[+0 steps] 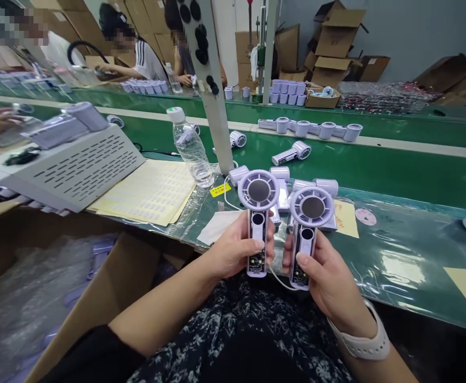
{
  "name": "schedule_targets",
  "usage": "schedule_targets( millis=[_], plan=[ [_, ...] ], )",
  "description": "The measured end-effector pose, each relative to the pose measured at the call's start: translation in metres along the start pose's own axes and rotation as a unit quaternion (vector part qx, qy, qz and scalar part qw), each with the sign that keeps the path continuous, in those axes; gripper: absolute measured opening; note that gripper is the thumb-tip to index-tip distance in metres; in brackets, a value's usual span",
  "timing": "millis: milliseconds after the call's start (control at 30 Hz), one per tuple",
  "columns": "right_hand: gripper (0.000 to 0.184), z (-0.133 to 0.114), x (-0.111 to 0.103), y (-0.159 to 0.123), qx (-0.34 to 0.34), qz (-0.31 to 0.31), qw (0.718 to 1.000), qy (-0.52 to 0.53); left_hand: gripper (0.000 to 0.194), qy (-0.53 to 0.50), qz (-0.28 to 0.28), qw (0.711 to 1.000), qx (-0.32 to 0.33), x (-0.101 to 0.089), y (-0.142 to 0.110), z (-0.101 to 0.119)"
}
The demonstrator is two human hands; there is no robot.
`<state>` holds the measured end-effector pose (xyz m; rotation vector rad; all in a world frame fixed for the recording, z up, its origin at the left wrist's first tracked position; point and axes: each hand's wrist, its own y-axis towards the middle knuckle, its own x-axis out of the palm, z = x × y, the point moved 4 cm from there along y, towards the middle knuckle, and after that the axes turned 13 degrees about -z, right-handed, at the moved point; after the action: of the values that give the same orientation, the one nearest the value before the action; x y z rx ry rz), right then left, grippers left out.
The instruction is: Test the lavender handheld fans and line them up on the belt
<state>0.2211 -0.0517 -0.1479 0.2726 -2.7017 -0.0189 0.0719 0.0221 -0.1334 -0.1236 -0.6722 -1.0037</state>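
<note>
Fingers of the left hand are wrapped round the handle of the left fan in the head view, the thumb laid across its front and fingertips showing past its 3 o'clock edge. Those of the right hand grip the right fan the same way, thumb on its face, fingertips at its 9 o'clock edge. Both lilac fans are held apart but near each other at the near edge of the desk, round faces toward the camera. Their long axes run nearly upright in the view: the left fan's head points to 12 o'clock, its base to 6, while the right fan's head leans slightly past 12. A white cable curves between their bases. From the pair, more fans lie close behind at 12, a clear bottle is at 10, and a pale yellow sheet lies at 9.
</note>
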Motion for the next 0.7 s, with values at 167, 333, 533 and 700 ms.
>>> schedule_targets(
  millis=[167, 333, 533, 700],
  plan=[
    [0.032, 0.0017, 0.0038, 0.0025, 0.020, 0.002, 1.000, -0.004, 0.045, 0.007, 0.026, 1.000, 0.000, -0.0102, -0.0021, 0.0001],
    [0.037, 0.0044, 0.0026, 0.0032, 0.037, -0.010, 0.999, 0.006, 0.043, 0.017, 0.030, 0.999, -0.008, -0.0105, -0.0031, -0.0009],
    [0.030, 0.0046, 0.0011, 0.0017, 0.030, -0.005, 0.998, 0.048, 0.044, -0.008, 0.030, 1.000, 0.001, -0.0094, -0.0020, -0.0020],
    [0.029, 0.0034, -0.0004, -0.0018, 0.025, -0.004, 0.998, 0.055, 0.044, 0.007, 0.012, 1.000, -0.003, -0.0064, -0.0026, -0.0047]
  ],
)
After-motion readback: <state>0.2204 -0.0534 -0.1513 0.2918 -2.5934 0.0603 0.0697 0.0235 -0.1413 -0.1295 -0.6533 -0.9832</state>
